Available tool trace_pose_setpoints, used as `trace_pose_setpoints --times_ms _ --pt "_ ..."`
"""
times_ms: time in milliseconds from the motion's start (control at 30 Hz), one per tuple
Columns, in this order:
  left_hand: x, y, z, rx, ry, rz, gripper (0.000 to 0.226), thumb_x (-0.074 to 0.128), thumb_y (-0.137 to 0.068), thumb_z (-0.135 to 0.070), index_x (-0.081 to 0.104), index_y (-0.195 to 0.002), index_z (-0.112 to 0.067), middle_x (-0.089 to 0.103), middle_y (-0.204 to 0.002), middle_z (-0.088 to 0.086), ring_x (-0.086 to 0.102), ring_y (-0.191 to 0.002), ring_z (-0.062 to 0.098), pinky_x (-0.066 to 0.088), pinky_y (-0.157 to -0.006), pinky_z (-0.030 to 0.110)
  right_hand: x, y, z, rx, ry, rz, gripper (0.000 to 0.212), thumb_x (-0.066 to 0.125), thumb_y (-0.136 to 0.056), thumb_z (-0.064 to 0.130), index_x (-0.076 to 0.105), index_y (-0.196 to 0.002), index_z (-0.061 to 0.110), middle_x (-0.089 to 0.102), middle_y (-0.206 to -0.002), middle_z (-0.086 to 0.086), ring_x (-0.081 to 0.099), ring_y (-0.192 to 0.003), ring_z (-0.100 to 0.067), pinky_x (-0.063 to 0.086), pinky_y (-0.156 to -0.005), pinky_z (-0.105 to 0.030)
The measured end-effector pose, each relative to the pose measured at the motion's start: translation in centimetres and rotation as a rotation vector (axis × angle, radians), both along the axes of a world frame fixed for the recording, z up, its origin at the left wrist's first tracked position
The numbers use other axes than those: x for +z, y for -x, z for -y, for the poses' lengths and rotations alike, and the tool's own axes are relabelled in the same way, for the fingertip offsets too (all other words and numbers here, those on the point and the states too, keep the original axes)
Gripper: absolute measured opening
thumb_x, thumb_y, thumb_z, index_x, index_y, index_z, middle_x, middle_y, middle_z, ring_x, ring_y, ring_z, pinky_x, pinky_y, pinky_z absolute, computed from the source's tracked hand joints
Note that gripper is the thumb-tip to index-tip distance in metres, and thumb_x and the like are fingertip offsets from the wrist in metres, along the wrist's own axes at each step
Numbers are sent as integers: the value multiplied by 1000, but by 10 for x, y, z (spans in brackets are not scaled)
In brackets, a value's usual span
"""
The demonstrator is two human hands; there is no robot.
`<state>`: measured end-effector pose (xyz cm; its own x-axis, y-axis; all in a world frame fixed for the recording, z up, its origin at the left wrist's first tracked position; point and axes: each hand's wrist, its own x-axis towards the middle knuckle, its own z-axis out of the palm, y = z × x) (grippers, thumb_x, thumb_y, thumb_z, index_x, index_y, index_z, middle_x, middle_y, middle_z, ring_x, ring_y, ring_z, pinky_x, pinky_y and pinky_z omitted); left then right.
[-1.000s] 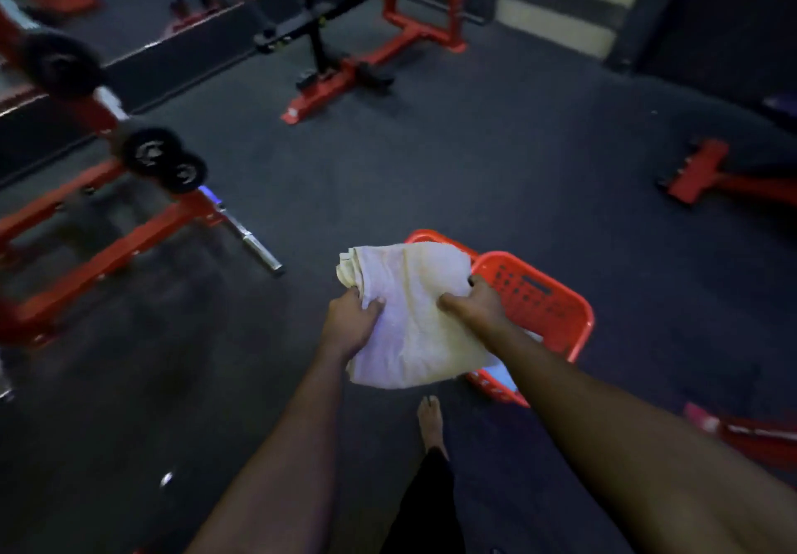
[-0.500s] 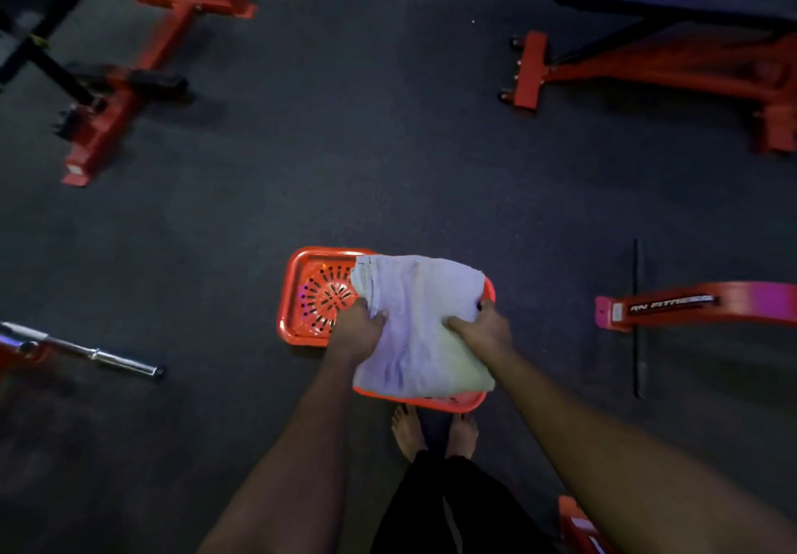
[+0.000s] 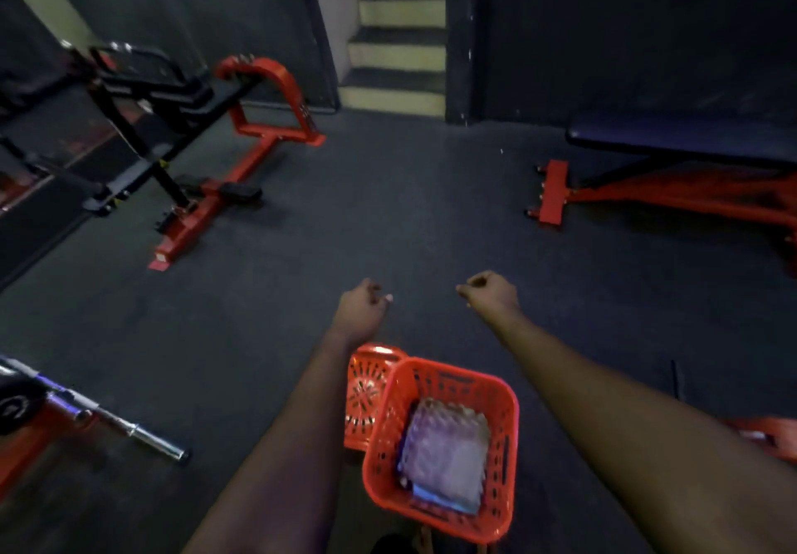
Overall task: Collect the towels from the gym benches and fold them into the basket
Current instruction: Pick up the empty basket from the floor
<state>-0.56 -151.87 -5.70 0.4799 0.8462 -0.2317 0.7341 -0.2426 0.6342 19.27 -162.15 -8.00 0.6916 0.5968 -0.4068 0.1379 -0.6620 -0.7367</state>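
Observation:
A red plastic basket [image 3: 504, 437] stands on the dark floor at the bottom middle, between my forearms. A folded pale towel [image 3: 446, 454] lies flat inside it, with a blue edge showing under it. A red perforated lid or second basket [image 3: 366, 389] leans against the basket's left side. My left hand [image 3: 362, 301] and my right hand [image 3: 491, 290] are stretched out above the floor beyond the basket. Both have their fingers curled in and hold nothing.
A red and black gym machine [image 3: 185, 130] stands at the left. A dark padded bench on a red frame [image 3: 681, 173] is at the right. A barbell end [image 3: 129, 428] juts in from the lower left. Stairs [image 3: 401, 35] rise at the back.
Both hands held the folded towel over the basket before. Now the towel lies in the basket and both hands are empty and raised forward. The view has tilted up.

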Motion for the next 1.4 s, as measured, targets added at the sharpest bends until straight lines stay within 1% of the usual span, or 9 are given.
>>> trace_pose_setpoints --times_ms 100,367,533,867,1067,1133,1233,1333,1400 --pt "47 1 -29 37 -98 85 33 60 -92 -25 60 -117 -5 70 -106 17 65 -101 30 44 -80 25 42 -3 -32 14 -152 43 15 72 -76 33 65 -79 20 75 -92 -6 71 -92 -24 56 -86 -37" --pt "100 37 -108 42 -198 209 28 59 -93 -26 61 -114 -9 64 -90 5 57 -82 17 39 -73 20 98 30 -99 16 -318 51 16 70 -84 23 68 -88 8 73 -80 -9 73 -73 -22 60 -76 -38" --pt "82 88 -179 -3 -159 196 26 58 -93 -27 62 -111 -9 63 -86 3 61 -83 21 42 -71 23 74 81 -160 -13 -305 14 14 69 -85 24 67 -85 10 74 -81 -9 71 -66 -19 51 -58 -26" --pt "-38 194 -299 -87 43 -23 28 58 -93 -23 63 -112 -3 71 -94 17 65 -95 32 42 -75 27 -51 217 -254 -100 -49 -169 10 66 -84 11 70 -90 4 71 -80 -12 65 -58 -18 46 -47 -18" --pt "-188 225 -323 -66 189 -149 26 53 -96 -22 60 -114 -4 70 -93 19 66 -93 34 46 -75 32 -217 273 -283 -43 79 -306 13 68 -79 10 64 -70 18 67 -65 -4 66 -52 -15 59 -66 -40" --pt "-279 233 -330 -56 208 -180 24 51 -97 -20 60 -111 -3 70 -97 21 66 -94 35 43 -74 31 -317 292 -296 -17 103 -316 9 69 -73 19 63 -66 20 71 -68 -7 71 -63 -26 59 -73 -47" --pt "-446 256 -331 -51 228 -221 24 48 -98 -18 58 -114 -3 69 -104 22 65 -98 36 45 -78 33 -488 330 -316 22 142 -298 14 70 -72 22 59 -63 23 74 -77 -8 72 -76 -30 57 -76 -41" --pt "-569 283 -332 -71 244 -243 28 45 -99 -18 56 -122 -4 68 -111 22 64 -103 37 47 -84 35 -606 364 -328 57 204 -205 17 75 -73 31 61 -76 21 73 -85 -7 70 -85 -27 52 -77 -32" --pt "-644 307 -332 -80 249 -254 30 44 -100 -19 55 -125 -5 68 -116 19 64 -106 35 46 -84 31 -678 391 -332 109 249 -124 46 77 -71 47 57 -98 16 71 -93 -11 68 -88 -31 50 -74 -35"
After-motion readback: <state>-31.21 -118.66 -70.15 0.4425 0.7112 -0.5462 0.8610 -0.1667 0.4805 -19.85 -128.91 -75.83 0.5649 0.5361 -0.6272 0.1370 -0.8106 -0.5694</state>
